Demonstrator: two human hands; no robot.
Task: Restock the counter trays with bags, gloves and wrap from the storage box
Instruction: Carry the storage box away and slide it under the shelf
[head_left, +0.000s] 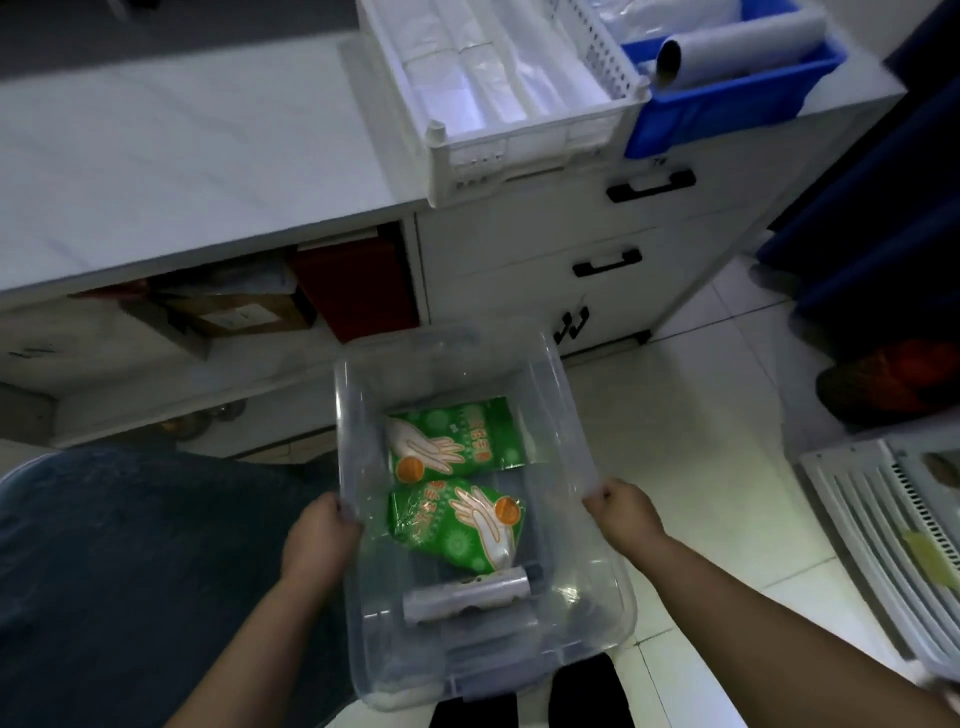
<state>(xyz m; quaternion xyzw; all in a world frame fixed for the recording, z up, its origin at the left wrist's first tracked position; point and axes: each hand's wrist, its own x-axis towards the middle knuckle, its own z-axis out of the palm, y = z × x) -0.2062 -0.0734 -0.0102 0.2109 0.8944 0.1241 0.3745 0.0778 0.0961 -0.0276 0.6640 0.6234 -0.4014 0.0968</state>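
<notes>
The left hand (318, 540) and the right hand (626, 512) are both closed on the box (582, 415) rim, at 9 and 3 o'clock.

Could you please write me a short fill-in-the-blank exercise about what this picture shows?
1. The clear storage box holds ____ green glove packs.
2. Both the left hand and the right hand grip the box's ____.
3. On the counter, the roll lies in the ____ tray.
4. The white basket stands to the ____ of that tray.

Missing words: two; rim; blue; left
</notes>
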